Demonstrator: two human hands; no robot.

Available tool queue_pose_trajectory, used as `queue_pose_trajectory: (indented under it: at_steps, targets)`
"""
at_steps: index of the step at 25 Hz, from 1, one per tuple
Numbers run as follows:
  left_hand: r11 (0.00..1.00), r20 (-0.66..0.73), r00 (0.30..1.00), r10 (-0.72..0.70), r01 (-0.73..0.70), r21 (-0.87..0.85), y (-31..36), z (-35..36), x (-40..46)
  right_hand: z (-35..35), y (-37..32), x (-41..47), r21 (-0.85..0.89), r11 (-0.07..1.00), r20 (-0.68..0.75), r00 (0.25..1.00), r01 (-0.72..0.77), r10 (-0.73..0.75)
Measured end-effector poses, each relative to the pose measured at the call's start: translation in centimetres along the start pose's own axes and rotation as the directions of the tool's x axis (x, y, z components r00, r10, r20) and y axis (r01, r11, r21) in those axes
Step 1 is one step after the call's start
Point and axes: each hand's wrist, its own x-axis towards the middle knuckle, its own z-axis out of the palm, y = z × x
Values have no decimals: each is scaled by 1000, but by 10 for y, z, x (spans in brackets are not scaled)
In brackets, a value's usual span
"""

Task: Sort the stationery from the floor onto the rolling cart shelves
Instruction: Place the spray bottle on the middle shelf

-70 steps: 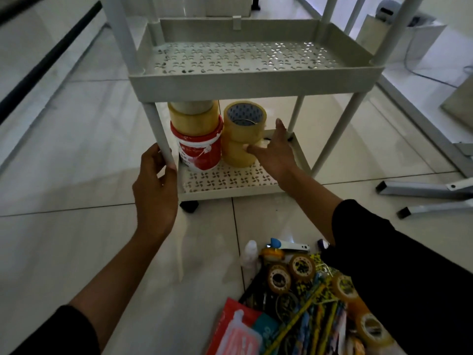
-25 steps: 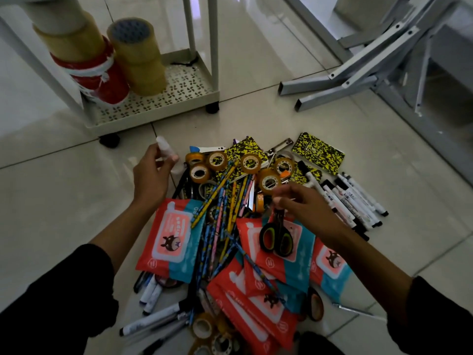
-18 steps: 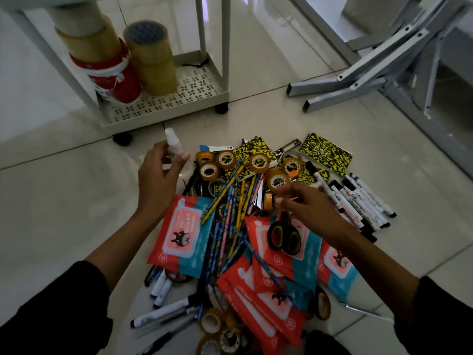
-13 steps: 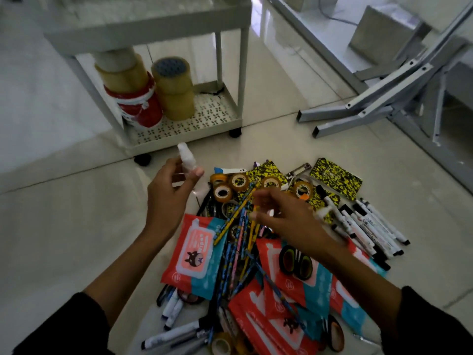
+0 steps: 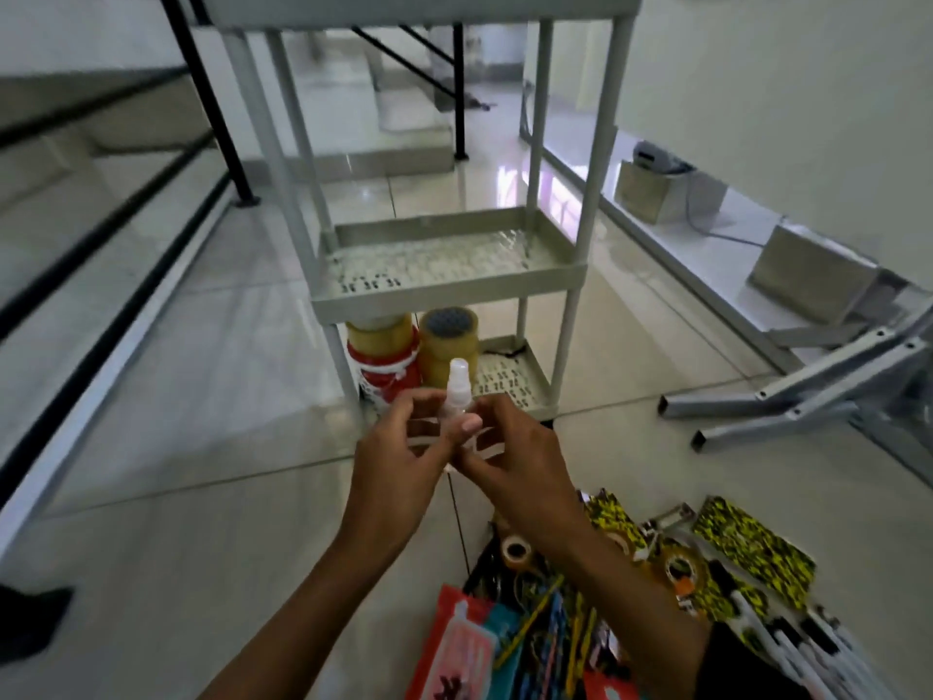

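Note:
A small white spray bottle (image 5: 458, 384) stands upright between my two hands in front of the rolling cart (image 5: 444, 290). My left hand (image 5: 399, 462) grips its lower body from the left. My right hand (image 5: 510, 462) holds it from the right, with a finger across the front. The cart's bottom shelf (image 5: 510, 381) carries two stacks of brown tape rolls (image 5: 447, 346) and a red and white tub (image 5: 386, 376). Its middle shelf (image 5: 439, 255) holds nothing. The stationery pile (image 5: 631, 598) of tape rolls, pencils, markers and red packets lies on the floor at the lower right.
Folded grey metal legs (image 5: 808, 401) lie on the floor to the right of the cart. Grey boxes (image 5: 808, 275) sit on a low ledge along the right wall. A black-framed rack (image 5: 212, 118) stands at the back left. Open tiled floor (image 5: 176, 396) stretches to the left.
My left hand has lifted the spray bottle off the pile toward the cart. My right hand left the pile and joined it on the bottle. The view has tilted up to the cart.

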Motion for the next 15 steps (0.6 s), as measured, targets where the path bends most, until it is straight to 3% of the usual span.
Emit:
queue_pose_trajectory:
  at_steps: [2, 4, 6, 9, 15]
  targets:
    - [998, -163, 985, 58, -57, 11, 9, -17, 15, -5, -19, 19, 37, 999, -10, 1000, 19, -19]
    - [993, -356, 927, 117, -102, 59, 13, -38, 39, -13, -41, 44, 57, 997, -18, 999, 48, -47]
    - [994, -441, 891, 103, -75, 80, 15, -57, 69, -19, -63, 73, 59, 997, -3, 998, 57, -57]
    - [997, -393, 919, 33, -6, 71, 17, -76, 113, -14, -91, 126, 68, 997, -8, 999, 46, -45]
    - [995, -367, 925, 98, -80, 64, 4, -86, 144, 34, -99, 221, -118, 992, -12, 999, 47, -49]
